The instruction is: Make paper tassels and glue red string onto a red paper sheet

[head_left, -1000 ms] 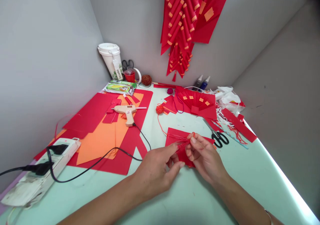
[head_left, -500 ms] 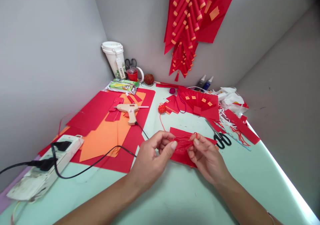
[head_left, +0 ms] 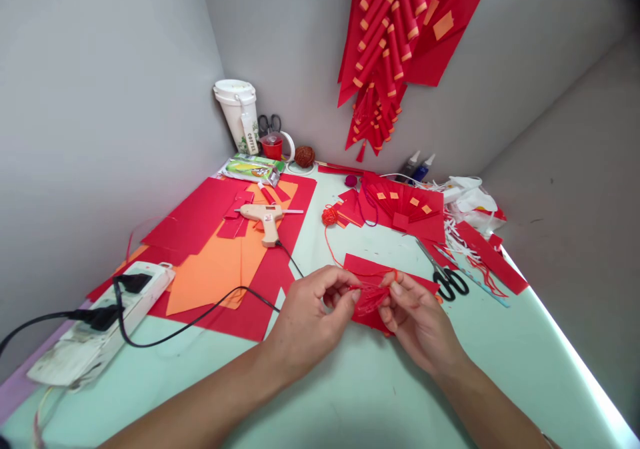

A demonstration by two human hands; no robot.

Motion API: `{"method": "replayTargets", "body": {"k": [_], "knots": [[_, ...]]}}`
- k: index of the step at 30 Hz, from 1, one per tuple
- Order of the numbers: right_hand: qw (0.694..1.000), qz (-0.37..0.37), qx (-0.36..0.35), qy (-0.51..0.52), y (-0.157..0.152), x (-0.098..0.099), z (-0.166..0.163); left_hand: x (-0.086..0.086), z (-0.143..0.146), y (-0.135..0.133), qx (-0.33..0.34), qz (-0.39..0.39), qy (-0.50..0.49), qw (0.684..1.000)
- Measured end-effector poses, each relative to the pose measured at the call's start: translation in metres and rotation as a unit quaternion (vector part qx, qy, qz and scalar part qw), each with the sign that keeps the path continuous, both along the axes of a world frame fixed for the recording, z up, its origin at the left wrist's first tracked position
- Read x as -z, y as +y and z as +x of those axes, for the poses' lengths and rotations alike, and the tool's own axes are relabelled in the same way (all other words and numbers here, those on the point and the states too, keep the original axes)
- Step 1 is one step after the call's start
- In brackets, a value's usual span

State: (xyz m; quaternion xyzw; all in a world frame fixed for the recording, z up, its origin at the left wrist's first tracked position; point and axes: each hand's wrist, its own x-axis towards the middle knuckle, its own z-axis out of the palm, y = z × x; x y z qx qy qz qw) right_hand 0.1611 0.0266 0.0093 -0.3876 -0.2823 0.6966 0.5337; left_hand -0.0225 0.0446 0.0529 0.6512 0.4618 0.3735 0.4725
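Note:
My left hand (head_left: 310,316) and my right hand (head_left: 417,319) meet over the pale green table (head_left: 350,396). Between their pinched fingertips they hold a small bundle of red threads (head_left: 371,294), like a tassel. A thin red thread runs from it up to a small ball of red thread (head_left: 329,216). Under the hands lies a red paper sheet (head_left: 367,268). Black-handled scissors (head_left: 445,276) lie just right of my right hand.
A glue gun (head_left: 265,218) rests on red and orange paper sheets (head_left: 215,269), its black cord leading to a white power strip (head_left: 95,329) at left. Cut red paper pieces (head_left: 405,206), glue bottles (head_left: 417,166), a white cup (head_left: 240,112) and hanging red paper firecrackers (head_left: 395,42) stand behind.
My left hand has lifted from a flat reach to a pinch on the thread bundle. The view has shifted slightly, so everything sits a bit further right.

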Motion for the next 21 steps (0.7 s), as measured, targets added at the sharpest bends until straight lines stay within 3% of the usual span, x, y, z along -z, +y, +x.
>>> {"method": "replayTargets", "body": {"k": [9, 21], "knots": [[0.999, -0.02, 0.019, 0.027, 0.0002, -0.0054, -0.001, 0.003, -0.0005, 0.0005, 0.002, 0.003, 0.014, 1.0], [0.998, -0.018, 0.053, 0.026, 0.0024, -0.0061, -0.002, 0.0039, -0.0012, -0.0052, 0.017, 0.079, 0.04, 0.996]]}}
